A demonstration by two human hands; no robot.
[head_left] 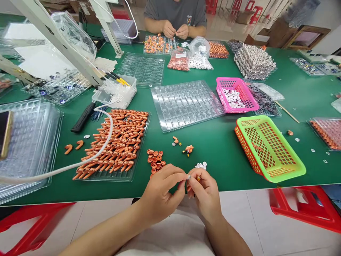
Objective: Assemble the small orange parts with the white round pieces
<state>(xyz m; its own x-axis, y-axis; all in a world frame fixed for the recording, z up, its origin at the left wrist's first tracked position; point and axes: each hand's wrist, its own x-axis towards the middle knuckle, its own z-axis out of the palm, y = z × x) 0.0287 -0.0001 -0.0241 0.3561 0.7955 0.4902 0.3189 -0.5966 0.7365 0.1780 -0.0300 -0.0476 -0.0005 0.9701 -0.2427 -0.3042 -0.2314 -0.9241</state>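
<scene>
My left hand (165, 190) and my right hand (204, 190) meet at the table's near edge. Between their fingertips is a small silvery round part (189, 177); my right fingers also hold an orange piece with a yellow bit (198, 178). Just beyond my left hand lie orange round caps (155, 160). White discs (201, 165) sit behind my right hand, partly hidden by it. Two small orange assemblies, one with a silvery disc (175, 141) and one with yellow tips (188, 149), lie farther up. Left of the caps, a clear tray (128, 175) bears rows of orange stemmed shells (117, 142).
A green basket (298, 170) and a pink basket (253, 103) stand right. A clear tray (186, 103) lies ahead. A white cable (66, 167) crosses the left side, near stacked trays (39, 142). Across the table, a person's hands (176, 30) work over orange parts.
</scene>
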